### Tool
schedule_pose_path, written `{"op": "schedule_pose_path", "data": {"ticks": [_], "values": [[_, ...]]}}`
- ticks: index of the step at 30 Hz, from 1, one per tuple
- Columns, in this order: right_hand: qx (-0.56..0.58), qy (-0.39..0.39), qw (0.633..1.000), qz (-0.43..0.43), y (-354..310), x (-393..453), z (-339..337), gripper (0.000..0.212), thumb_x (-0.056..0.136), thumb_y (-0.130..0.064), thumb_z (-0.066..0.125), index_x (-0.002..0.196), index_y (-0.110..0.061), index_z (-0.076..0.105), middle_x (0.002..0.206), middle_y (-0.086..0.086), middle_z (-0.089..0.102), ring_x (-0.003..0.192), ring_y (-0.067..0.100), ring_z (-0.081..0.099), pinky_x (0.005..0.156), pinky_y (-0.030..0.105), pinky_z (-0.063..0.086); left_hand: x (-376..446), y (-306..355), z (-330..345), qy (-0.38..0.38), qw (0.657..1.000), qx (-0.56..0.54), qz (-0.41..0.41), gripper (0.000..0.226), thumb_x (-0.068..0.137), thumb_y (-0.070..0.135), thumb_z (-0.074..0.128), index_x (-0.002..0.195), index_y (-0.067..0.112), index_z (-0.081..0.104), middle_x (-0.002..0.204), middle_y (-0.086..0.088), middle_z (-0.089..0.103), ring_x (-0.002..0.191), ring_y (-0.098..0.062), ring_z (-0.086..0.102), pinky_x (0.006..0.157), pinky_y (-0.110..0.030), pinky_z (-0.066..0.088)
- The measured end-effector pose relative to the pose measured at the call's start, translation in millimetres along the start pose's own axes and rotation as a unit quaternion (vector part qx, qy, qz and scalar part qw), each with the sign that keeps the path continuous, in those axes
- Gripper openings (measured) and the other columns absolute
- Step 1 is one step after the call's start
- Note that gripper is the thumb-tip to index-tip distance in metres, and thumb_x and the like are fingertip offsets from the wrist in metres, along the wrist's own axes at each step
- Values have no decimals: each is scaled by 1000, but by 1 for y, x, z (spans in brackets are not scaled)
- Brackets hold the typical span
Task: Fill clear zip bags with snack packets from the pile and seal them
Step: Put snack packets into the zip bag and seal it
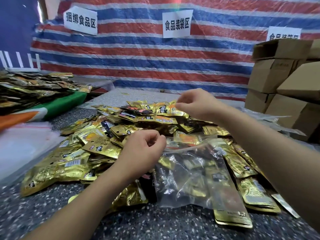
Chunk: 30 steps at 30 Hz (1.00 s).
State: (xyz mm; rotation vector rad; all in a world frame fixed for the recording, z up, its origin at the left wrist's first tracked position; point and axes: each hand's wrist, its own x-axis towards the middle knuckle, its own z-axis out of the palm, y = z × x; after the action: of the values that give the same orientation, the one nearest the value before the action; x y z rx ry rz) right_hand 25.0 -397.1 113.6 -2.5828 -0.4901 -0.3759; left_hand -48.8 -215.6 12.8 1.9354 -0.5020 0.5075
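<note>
I see the clear zip bag [187, 172] lying on the near side of the pile of snack packets [110, 135], its mouth toward the pile's middle and its closed end toward me. Gold and dark packets already show through the plastic. My left hand [143, 149] is at the bag's mouth, on its left corner, fingers curled and thumb meeting the forefinger in a pinch on the bag's top edge. My right hand [194, 103] is over the far side of the pile, beyond the bag; its fingers are bent and bunched at a gold packet [170, 108] on the top layer, but I cannot tell whether they have actually caught hold of it or only touch it.

The pile spreads over a dark speckled table [52, 210]. Left of the pile lies a stack of empty clear bags [24, 146]. Farther left of the pile, a second heap of packets [31, 89] sits on a green and orange cloth [57, 108]. Right of the pile stand stacked cardboard boxes [284, 84]. Behind the pile hangs a red, white and blue striped tarp [155, 59] with white paper signs [177, 23] stuck on it.
</note>
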Motion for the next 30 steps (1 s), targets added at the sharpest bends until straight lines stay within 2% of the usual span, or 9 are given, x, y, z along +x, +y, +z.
{"op": "schedule_pose_path", "data": {"ticks": [6,10,13,16,19,21,24,27,30], "values": [[-289,-163,942,-37,-11,48,50,61,87,-30,72,140,-21,45,133,6,55,117,29,54,94,42,50,-1,0,0,-3,1000,15,5,31,93,19,56,64,11,58,49,13,44,47,-4,38,47,-18,29],[-311,-160,936,-37,2,51,69,52,85,-7,61,132,-21,45,105,3,60,89,25,58,67,36,52,-1,0,1,-6,1000,10,3,25,92,15,56,68,14,64,50,16,50,45,-1,43,45,-12,30],[-310,-75,944,-84,9,50,67,19,89,-8,54,99,-24,54,85,-3,57,73,20,55,51,29,36,0,-1,0,0,1000,11,4,25,92,14,56,69,15,65,49,18,51,44,0,43,44,-10,30],[-175,-47,980,-86,14,46,57,19,94,-13,56,78,-24,59,76,-2,61,70,21,58,51,28,39,0,-1,-1,0,1000,3,-3,25,92,15,55,70,21,66,49,19,53,43,1,43,42,-8,28],[23,-27,998,-44,17,32,41,6,92,-21,69,88,-24,72,74,-1,69,67,17,62,49,22,46,-1,-1,-2,-3,1000,1,-12,26,91,16,54,70,26,66,50,22,55,42,2,45,41,-8,29],[158,4,987,-16,18,19,28,11,85,-21,77,96,-21,77,79,-4,75,69,8,67,55,18,50,-1,-1,-2,-6,1000,1,-19,25,91,18,54,72,28,67,53,22,58,43,2,47,42,-10,31],[383,59,921,39,20,-3,4,24,79,-23,78,101,-13,75,89,-1,78,83,8,73,65,18,54,-1,1,-3,-11,999,-7,-30,22,89,23,52,74,29,68,57,22,60,47,1,49,43,-14,37],[600,104,789,81,26,-28,-16,38,75,-26,72,107,-7,67,104,12,75,97,25,74,71,33,60,-1,3,-4,-22,999,-11,-37,21,89,23,52,76,29,68,60,21,61,48,1,49,46,-21,42],[680,133,715,88,32,-51,-27,44,77,-28,68,115,-8,60,109,15,73,98,27,73,63,31,60,-2,4,-4,-26,999,-11,-38,22,91,19,54,78,28,69,61,18,61,49,-1,49,46,-19,40]]}}
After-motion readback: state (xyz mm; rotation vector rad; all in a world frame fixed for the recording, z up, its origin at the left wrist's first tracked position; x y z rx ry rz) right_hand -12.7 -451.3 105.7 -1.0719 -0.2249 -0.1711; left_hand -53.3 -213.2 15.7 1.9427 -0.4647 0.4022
